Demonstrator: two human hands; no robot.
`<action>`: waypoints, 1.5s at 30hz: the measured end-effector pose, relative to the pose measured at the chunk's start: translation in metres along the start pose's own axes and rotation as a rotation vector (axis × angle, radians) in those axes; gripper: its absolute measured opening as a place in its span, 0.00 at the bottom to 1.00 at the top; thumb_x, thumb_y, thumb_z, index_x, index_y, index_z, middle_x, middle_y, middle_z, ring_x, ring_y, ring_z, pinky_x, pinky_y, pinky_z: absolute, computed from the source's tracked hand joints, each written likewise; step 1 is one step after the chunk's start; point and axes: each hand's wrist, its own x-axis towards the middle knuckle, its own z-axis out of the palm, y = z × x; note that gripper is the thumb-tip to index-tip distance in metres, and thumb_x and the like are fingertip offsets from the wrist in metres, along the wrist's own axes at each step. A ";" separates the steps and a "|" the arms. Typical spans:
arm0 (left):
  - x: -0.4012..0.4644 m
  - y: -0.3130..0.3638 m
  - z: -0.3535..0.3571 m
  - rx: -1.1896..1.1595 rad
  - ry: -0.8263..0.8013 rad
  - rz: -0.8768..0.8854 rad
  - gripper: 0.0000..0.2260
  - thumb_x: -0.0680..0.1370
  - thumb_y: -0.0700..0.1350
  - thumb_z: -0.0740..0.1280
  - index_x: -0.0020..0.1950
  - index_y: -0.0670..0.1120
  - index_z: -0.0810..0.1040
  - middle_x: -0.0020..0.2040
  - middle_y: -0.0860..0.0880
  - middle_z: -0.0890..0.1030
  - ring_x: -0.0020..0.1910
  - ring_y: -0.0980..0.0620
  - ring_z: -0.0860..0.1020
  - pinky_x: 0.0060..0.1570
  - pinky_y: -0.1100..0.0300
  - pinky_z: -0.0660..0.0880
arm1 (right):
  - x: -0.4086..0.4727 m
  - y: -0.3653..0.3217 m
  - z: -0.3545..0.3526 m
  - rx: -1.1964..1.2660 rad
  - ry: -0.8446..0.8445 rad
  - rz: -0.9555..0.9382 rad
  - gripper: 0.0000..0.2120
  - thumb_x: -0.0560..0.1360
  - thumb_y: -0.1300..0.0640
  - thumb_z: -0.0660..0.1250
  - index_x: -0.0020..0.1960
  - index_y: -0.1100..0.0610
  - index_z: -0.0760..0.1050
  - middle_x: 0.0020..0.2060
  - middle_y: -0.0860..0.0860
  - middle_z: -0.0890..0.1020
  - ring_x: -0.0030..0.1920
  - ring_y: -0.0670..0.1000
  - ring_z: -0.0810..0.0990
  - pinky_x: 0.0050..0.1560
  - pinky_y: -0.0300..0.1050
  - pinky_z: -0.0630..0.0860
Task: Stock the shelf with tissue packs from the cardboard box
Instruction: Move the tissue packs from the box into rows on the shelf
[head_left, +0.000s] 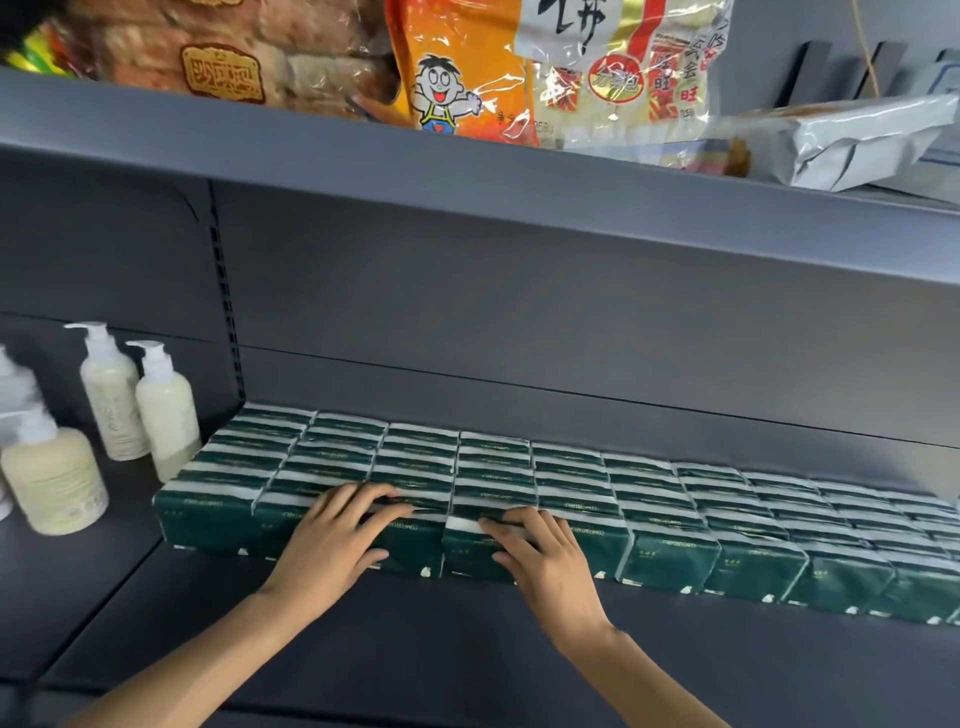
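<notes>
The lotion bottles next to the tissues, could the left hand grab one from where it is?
Probably yes. The left hand rests on the tissue packs, and the pump bottles stand upright just to its left on the same shelf, with nothing between them.

Even, soft light falls from above and in front, leaving the back panel dim. Wide-angle distortion bends the upper shelf edge (467, 171). The pump bottles (111, 389) at left are blurred; glare glints on snack bags (467, 78).
</notes>
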 end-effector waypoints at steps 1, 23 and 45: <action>0.000 0.000 0.000 0.001 -0.003 -0.003 0.30 0.70 0.54 0.78 0.70 0.55 0.73 0.67 0.53 0.73 0.61 0.49 0.74 0.59 0.51 0.75 | 0.000 0.002 0.002 0.008 0.000 0.006 0.22 0.72 0.62 0.76 0.63 0.50 0.78 0.53 0.48 0.78 0.50 0.47 0.73 0.49 0.45 0.75; 0.006 0.011 -0.010 -0.041 -0.057 -0.092 0.23 0.74 0.55 0.73 0.67 0.57 0.74 0.64 0.58 0.73 0.59 0.53 0.75 0.56 0.56 0.76 | -0.003 0.019 0.015 -0.208 -0.103 -0.046 0.31 0.65 0.53 0.80 0.67 0.49 0.74 0.59 0.52 0.75 0.58 0.55 0.75 0.59 0.52 0.76; -0.103 0.110 -0.142 0.010 0.027 -0.515 0.24 0.80 0.58 0.66 0.75 0.57 0.66 0.72 0.59 0.66 0.71 0.57 0.68 0.69 0.56 0.68 | 0.019 -0.036 -0.051 0.406 -0.207 -0.331 0.24 0.80 0.46 0.63 0.74 0.54 0.67 0.65 0.47 0.73 0.66 0.49 0.72 0.67 0.45 0.72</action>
